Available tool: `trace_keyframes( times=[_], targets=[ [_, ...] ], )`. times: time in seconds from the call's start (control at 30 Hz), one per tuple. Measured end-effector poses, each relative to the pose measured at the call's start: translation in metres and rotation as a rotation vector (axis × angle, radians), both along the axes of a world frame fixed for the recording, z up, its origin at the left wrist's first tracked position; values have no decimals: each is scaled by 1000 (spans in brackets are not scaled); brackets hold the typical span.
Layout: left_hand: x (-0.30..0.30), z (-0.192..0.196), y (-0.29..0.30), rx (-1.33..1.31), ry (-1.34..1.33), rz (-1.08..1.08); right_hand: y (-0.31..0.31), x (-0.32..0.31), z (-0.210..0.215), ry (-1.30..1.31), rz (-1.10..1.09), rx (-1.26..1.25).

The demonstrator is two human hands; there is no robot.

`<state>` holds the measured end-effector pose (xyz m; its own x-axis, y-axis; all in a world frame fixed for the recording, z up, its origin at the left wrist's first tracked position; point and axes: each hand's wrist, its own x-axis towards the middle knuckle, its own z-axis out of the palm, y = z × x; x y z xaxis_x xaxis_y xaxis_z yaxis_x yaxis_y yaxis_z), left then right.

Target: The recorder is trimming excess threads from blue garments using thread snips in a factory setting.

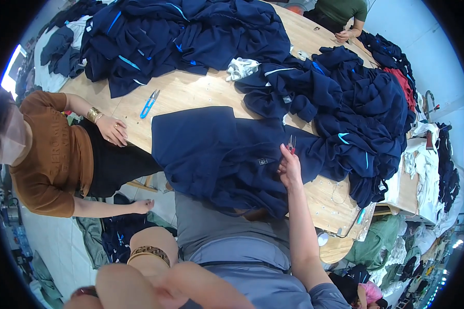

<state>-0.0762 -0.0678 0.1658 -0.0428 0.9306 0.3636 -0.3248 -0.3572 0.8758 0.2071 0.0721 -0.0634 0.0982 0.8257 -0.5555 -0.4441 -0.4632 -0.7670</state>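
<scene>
Wooden surface (191,92), bare between navy garment heaps (191,31). A flat navy garment (216,154) overhangs its near edge. Right hand (290,167), grip pinching small red-handled snips (292,144), rests on it. Left hand (160,291) low, grip indeterminable. Blue snips (149,103) lie apart.

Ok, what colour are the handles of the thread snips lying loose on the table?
Bright blue: the thread snips lie on the bare wooden table, clearest in the head view.

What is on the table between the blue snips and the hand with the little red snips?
In the head view, only the flat navy garment lies between the blue snips and the right hand.
</scene>
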Motion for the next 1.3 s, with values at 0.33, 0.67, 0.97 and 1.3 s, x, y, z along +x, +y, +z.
trace_keyframes(
  times=[0.33,0.67,0.97,1.3],
  targets=[
    [60,-24,117,-67,138,-268,2,8,4,13,9,98],
    [60,-167,150,-385,320,-521,4,-16,43,-381,220,404],
    [33,-157,141,-288,271,-269,-31,-76,83,-694,223,770],
    [35,-132,126,-246,390,-338,-35,-76,88,-472,-75,739]
  ],
)
